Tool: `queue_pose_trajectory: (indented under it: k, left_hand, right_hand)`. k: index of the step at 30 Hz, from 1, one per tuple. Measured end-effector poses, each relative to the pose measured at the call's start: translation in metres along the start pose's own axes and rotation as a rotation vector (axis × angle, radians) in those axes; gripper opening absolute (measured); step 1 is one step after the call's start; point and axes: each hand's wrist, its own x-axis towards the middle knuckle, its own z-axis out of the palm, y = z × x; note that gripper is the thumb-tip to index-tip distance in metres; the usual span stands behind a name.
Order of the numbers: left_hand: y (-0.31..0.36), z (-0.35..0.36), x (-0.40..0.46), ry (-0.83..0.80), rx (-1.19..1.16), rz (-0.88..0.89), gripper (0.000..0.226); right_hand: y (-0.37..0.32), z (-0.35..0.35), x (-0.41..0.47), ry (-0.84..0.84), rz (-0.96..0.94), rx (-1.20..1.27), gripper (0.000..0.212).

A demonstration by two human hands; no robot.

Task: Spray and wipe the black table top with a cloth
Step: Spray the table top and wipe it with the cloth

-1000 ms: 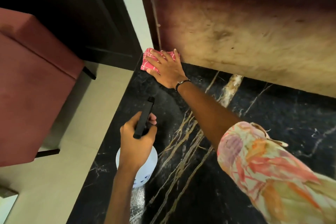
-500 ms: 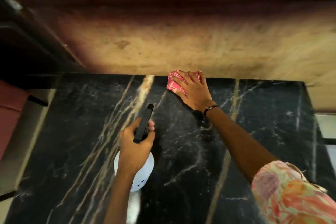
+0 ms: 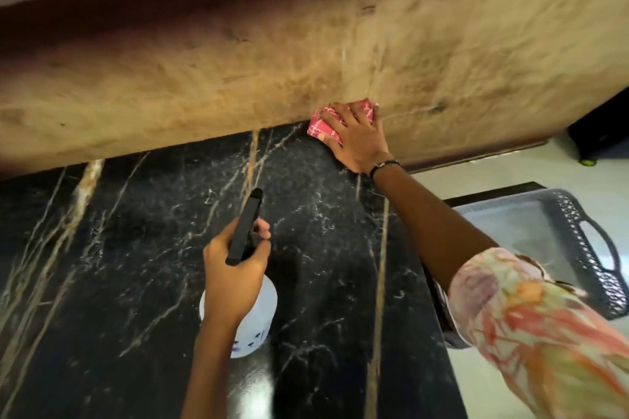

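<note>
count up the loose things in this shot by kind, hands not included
cloth: 1, pink, pressed under the right hand
spray bottle: 1, white with a black head, held in the left hand
basket: 1, grey, off the right end of the table top
total: 3

You have nothing legible here. The white spray bottle (image 3: 253, 323) at about 6 o'clock carries small blue and red printed marks near its lower edge, but they are too small and blurred for you to read as letters or numbers.
</note>
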Motion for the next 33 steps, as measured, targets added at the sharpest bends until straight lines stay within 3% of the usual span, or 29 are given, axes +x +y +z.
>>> queue_pose_trajectory:
  k: [4,8,16,28,33]
  left_hand:
    - [0.006,0.025,-0.023,-0.015,0.049,0.02,0.026]
    - [0.006,0.04,-0.041,-0.041,0.098,0.021,0.027]
    - [0.008,0.087,-0.058,-0.128,0.272,0.127,0.017]
    - [0.029,0.168,-0.041,-0.07,0.403,0.198,0.014]
    - [0.03,0.194,-0.04,-0.031,0.378,0.18,0.015]
  right_hand:
    - [0.027,-0.001,-0.01,-0.015,0.129,0.099,0.052]
    - [0.035,0.007,-0.047,-0.044,0.237,0.491,0.051]
    - [0.027,0.024,-0.179,0.12,0.19,0.741,0.051]
    - [0.061,0.027,-0.043,0.027,0.1,0.821,0.065]
    - [0.055,0.043,-0.085,0.167,0.027,1.046,0.064]
